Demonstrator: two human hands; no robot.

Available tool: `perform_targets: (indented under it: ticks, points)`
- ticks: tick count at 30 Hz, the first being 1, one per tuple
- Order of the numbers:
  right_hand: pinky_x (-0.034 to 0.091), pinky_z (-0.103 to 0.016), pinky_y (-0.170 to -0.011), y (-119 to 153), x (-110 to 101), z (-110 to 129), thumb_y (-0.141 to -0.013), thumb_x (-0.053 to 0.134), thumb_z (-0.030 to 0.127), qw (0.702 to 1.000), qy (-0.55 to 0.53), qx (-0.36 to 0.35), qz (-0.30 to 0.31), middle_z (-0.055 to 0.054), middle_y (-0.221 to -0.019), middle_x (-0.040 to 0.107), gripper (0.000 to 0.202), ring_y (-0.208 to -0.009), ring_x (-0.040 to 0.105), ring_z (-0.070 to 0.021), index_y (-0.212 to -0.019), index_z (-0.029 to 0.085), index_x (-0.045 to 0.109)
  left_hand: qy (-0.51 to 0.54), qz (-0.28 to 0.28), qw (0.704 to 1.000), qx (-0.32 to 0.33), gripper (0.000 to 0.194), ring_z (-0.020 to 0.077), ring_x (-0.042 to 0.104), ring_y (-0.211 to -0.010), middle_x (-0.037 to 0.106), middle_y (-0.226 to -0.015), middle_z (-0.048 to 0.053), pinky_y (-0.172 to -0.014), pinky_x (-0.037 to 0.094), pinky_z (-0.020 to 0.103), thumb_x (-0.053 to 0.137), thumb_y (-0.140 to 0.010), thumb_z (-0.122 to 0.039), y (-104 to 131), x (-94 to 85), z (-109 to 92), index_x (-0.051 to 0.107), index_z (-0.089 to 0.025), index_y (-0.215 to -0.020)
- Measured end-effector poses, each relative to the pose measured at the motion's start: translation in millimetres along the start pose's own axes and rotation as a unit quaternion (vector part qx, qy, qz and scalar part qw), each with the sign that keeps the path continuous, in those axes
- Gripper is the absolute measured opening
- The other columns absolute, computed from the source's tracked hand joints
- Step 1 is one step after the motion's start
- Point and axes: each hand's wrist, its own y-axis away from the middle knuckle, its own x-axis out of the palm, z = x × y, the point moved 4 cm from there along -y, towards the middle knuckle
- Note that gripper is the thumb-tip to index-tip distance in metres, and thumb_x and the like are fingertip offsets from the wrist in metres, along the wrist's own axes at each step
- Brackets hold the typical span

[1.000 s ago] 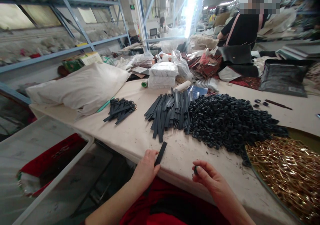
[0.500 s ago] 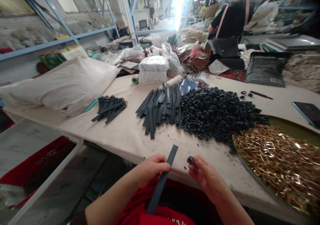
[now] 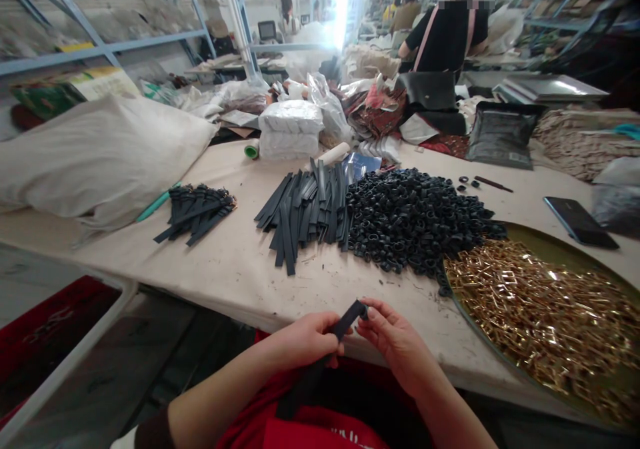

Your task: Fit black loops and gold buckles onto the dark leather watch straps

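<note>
A flat dark strap (image 3: 347,320) is pinched in my left hand (image 3: 316,337), its lower part hanging down over my lap. My right hand (image 3: 393,332) is closed at the strap's upper end, with a small black loop (image 3: 365,313) between thumb and fingers. The loop touches the strap's tip; whether it is around it I cannot tell. Beyond my hands lie a pile of dark straps (image 3: 305,212) and a heap of small black loops (image 3: 415,219). Gold metal buckles (image 3: 543,316) fill a round tray (image 3: 560,249) on the right.
A smaller bundle of straps (image 3: 196,210) with gold-coloured ends lies at the left, beside a white cloth sack (image 3: 100,149). A phone (image 3: 580,221) and a thin dark tool (image 3: 494,183) lie at the right. Wrapped white packages (image 3: 291,129) stand behind. Another person (image 3: 440,36) is farther back.
My right hand has moved left and brought the loop against the strap's upper end. The strap's tip is now bent toward the right hand. The view has shifted slightly right.
</note>
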Motion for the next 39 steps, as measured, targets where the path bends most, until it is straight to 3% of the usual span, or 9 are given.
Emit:
perform_targets:
  ticks: [7,14,17,19,22,25,31,36,39]
  points:
    - [0.050,-0.020,-0.067,1,-9,1,-0.067,0.068,0.036,1.000,0.014,-0.016,-0.011,0.003,-0.073,0.061,0.029,-0.064,0.056,-0.0068,-0.089,0.019,0.060,0.163,0.098,0.980,-0.065,0.040,0.0072,0.050,-0.041,0.058,-0.056,-0.001,-0.040,0.040,0.016,0.043,-0.059,-0.011,-5,7.5,3,0.055,-0.015,-0.097]
    - [0.049,-0.019,-0.067,0,-11,0,-0.068,0.067,0.035,1.000,0.023,-0.018,-0.009,0.003,-0.073,0.061,0.027,-0.063,0.055,-0.0056,-0.088,0.019,0.060,0.198,0.101,0.972,-0.076,0.042,0.0072,0.050,-0.041,0.058,-0.057,0.000,-0.039,0.040,0.015,0.044,-0.058,-0.009,-8,12.0,7,0.057,-0.013,-0.098]
    - [0.049,-0.018,-0.065,-1,-15,2,-0.067,0.068,0.035,0.999,0.031,-0.019,-0.019,0.003,-0.073,0.061,0.027,-0.062,0.055,-0.0053,-0.088,0.019,0.060,0.184,0.087,0.976,-0.074,0.040,0.0070,0.047,-0.043,0.056,-0.062,0.000,-0.040,0.039,0.016,0.045,-0.062,-0.012,-9,11.4,11,0.056,-0.015,-0.100]
    - [0.049,-0.018,-0.064,0,-18,3,-0.066,0.069,0.035,0.998,0.033,-0.026,-0.038,0.003,-0.076,0.062,0.029,-0.062,0.055,-0.0052,-0.088,0.019,0.060,0.139,0.032,0.989,-0.043,0.032,0.0065,0.042,-0.043,0.051,-0.063,-0.002,-0.040,0.035,0.017,0.045,-0.070,-0.020,-11,6.2,12,0.056,-0.016,-0.100]
    - [0.050,-0.018,-0.065,1,-19,5,-0.064,0.071,0.035,0.998,0.032,-0.028,-0.050,0.001,-0.081,0.064,0.033,-0.065,0.057,-0.0060,-0.091,0.019,0.060,-0.022,-0.073,0.994,0.080,0.030,0.0083,0.042,-0.051,0.049,-0.064,-0.002,-0.047,0.034,0.019,0.040,-0.080,-0.035,-12,-3.0,2,0.060,-0.016,-0.092]
    - [0.051,-0.019,-0.066,2,-16,4,-0.063,0.072,0.035,0.998,0.012,-0.027,-0.052,0.001,-0.079,0.063,0.034,-0.064,0.057,-0.0063,-0.090,0.019,0.060,-0.169,-0.111,0.967,0.157,0.025,0.0122,0.048,-0.066,0.056,-0.071,-0.001,-0.059,0.035,0.021,0.042,-0.078,-0.029,-10,-2.5,-7,0.062,-0.016,-0.083]
    - [0.051,-0.021,-0.068,1,-20,-1,-0.061,0.072,0.035,0.996,0.028,-0.028,-0.077,0.002,-0.077,0.060,0.034,-0.064,0.056,-0.0068,-0.088,0.018,0.059,-0.190,-0.107,0.969,0.115,0.021,0.0106,0.045,-0.057,0.052,-0.061,-0.003,-0.051,0.031,0.021,0.043,-0.073,-0.024,-11,1.9,0,0.061,-0.014,-0.077]
    - [0.049,-0.024,-0.067,2,-22,-3,-0.062,0.071,0.038,0.995,0.065,-0.027,-0.071,0.002,-0.076,0.059,0.036,-0.062,0.055,-0.0077,-0.087,0.017,0.057,-0.118,-0.064,0.990,0.037,0.025,0.0087,0.040,-0.045,0.043,-0.052,-0.006,-0.041,0.028,0.019,0.042,-0.074,-0.032,-13,6.1,9,0.057,-0.014,-0.083]
    - [0.046,-0.027,-0.066,3,-21,-2,-0.064,0.068,0.041,0.988,0.139,-0.046,-0.052,0.001,-0.074,0.058,0.037,-0.063,0.054,-0.0101,-0.089,0.016,0.056,-0.105,-0.041,0.993,0.042,0.029,0.0079,0.040,-0.042,0.046,-0.054,-0.005,-0.040,0.029,0.019,0.037,-0.078,-0.039,-15,9.6,7,0.054,-0.015,-0.080]
